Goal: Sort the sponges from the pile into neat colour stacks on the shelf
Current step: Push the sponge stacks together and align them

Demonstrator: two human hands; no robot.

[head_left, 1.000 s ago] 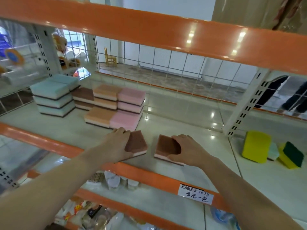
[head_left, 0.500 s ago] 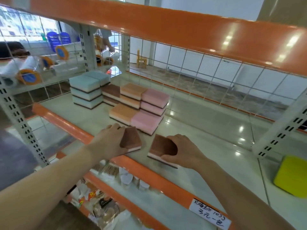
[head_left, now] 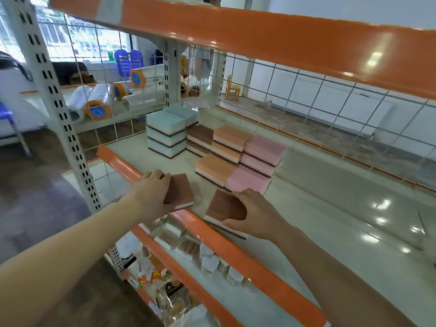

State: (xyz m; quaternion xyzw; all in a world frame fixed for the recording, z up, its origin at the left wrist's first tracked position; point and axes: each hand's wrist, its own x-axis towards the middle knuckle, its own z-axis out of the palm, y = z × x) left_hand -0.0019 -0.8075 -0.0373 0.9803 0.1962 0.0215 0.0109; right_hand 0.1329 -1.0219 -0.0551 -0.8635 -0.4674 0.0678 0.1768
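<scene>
A person's two bare forearms reach in from the bottom of the view toward a shop shelf [head_left: 330, 208] with a pale, glossy deck and an orange front rail [head_left: 231, 253].

The left hand [head_left: 148, 194] curls its fingers over the near edge of a brown-topped sponge [head_left: 180, 191], gripping it at the front of the shelf just above the rail. The right hand [head_left: 257, 214] grips a second brown sponge [head_left: 223, 208], thumb along its near side and fingers wrapped over its right edge. The two sponges sit side by side, close but apart, each with a white layer showing under the brown top.

Behind them on the same shelf stand sorted stacks: teal sponges [head_left: 166, 135] at the back left, a brown stack [head_left: 200, 139] beside them, orange sponges [head_left: 230, 143] next, and pink sponges [head_left: 262, 156] on the right, with one orange and one pink sponge lying in front of those stacks.

A wire grid panel [head_left: 306, 95] backs the shelf. A neighbouring shelf to the left holds white rolls with orange-and-blue labels [head_left: 96, 109]. The lower shelf holds small packaged goods [head_left: 179, 246]. A small wooden chair [head_left: 232, 87] stands on the floor beyond the grid.
</scene>
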